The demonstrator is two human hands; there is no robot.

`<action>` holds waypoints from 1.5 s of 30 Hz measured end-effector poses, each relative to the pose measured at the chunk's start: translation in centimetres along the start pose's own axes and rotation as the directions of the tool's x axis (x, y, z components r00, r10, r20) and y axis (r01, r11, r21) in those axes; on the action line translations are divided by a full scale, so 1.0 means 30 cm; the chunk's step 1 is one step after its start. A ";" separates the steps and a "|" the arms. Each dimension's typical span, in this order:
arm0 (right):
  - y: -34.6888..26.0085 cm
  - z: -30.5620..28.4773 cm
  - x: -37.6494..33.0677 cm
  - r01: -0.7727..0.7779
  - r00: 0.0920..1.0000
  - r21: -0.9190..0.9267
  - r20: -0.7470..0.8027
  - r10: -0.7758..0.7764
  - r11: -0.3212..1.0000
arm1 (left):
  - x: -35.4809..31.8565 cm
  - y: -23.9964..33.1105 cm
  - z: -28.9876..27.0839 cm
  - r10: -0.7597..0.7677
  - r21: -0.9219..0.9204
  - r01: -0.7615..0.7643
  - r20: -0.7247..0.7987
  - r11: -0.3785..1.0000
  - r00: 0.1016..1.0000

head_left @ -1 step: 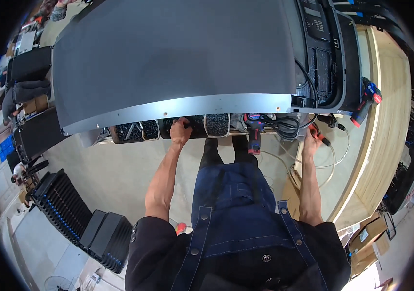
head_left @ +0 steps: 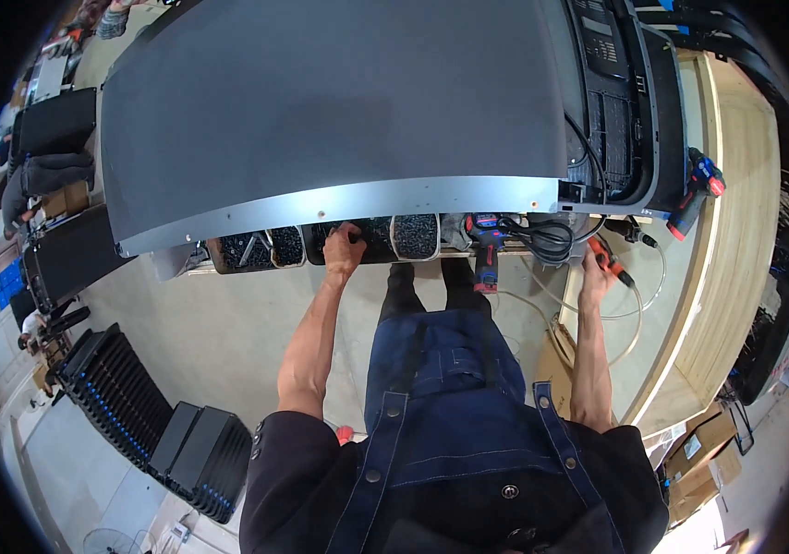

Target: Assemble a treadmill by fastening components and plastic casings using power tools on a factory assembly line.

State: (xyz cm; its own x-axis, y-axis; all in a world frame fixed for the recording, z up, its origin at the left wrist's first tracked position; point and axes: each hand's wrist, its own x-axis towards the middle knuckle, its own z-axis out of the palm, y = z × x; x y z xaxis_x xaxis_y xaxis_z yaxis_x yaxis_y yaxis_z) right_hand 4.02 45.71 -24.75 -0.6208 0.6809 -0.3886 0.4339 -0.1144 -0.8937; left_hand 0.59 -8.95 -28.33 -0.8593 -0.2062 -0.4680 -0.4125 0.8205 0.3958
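Note:
My left hand reaches into a dark bin of small black parts under the front edge of a large grey panel. Its fingers are closed together, and I cannot make out what is between them. On the right, my right hand is closed round an orange-and-black power screwdriver with a pale hose. Beside the left hand stand a bin of black screws and another bin with small black parts. Between my hands a blue-and-black cordless drill hangs at the shelf edge.
A coiled black cable lies left of my right hand. Another cordless drill rests by the wooden frame at the right. Stacked black panels stand on the floor at the left. A co-worker is farther off.
My left hand has shifted slightly within the bin. My right hand and the power screwdriver have turned a little. The view has moved slightly.

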 end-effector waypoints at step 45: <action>-0.891 0.424 -1.175 0.144 0.793 0.601 0.405 -0.454 0.786 | -0.171 -0.056 -0.268 0.253 -0.878 0.430 0.376 -0.209 0.891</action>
State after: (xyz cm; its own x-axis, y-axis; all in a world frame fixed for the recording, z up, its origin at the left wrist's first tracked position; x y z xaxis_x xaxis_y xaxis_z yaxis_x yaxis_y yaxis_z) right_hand 5.99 15.56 9.96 -0.9542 0.2991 0.0069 -0.1402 -0.4268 -0.8934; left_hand 3.25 -13.55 -20.25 -0.7563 0.2243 -0.6145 -0.5492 -0.7282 0.4101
